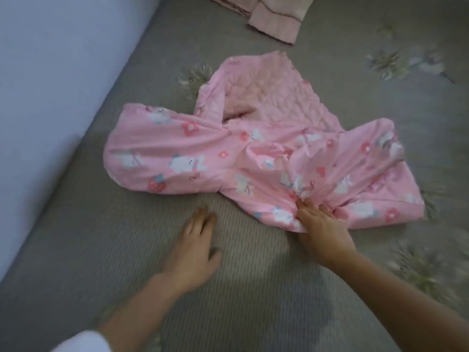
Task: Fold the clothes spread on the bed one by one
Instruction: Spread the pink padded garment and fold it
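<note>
Right hand [322, 224] grips pink jacket [228, 158] — fingertips buried, one sleeve [388, 146] blurred

Right hand [320, 226] gripping pink jacket [228, 158] on bed [253, 275].

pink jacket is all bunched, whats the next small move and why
Probably bring the left hand to the near edge of the jacket and pull it flat: the right hand grips bunched fabric there, while the left holds nothing.
</note>
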A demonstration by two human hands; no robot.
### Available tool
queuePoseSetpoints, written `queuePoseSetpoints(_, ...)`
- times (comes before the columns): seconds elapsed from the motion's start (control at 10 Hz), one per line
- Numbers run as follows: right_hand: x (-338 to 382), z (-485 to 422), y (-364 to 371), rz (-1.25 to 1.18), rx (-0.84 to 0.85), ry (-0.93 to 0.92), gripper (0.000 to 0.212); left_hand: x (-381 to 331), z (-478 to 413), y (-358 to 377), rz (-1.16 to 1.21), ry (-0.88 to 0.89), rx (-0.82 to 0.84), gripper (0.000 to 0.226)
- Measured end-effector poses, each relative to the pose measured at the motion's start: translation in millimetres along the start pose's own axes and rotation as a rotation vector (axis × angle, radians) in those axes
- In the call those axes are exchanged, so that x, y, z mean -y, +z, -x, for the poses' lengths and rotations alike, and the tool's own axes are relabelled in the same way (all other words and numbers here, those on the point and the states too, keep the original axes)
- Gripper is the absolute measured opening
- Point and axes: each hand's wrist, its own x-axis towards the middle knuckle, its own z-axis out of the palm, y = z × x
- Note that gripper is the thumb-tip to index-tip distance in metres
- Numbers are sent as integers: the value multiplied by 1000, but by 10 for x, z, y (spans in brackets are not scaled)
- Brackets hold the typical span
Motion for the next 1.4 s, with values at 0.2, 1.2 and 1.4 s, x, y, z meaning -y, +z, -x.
queuePoseSetpoints(0.2,-205,1157,196,78,235,55,54,-731,664,-375,181,144,-402,30)
queuePoseSetpoints(1.2,-538,1839,-778,-1189,-666,1081,23,-1740,835,-302,1033,-654,-420,45)
queuePoseSetpoints(1.4,-1027,2418,-1940,-1281,-1446,688,33,-2074,905,-1224,1148,-281,-732,35)
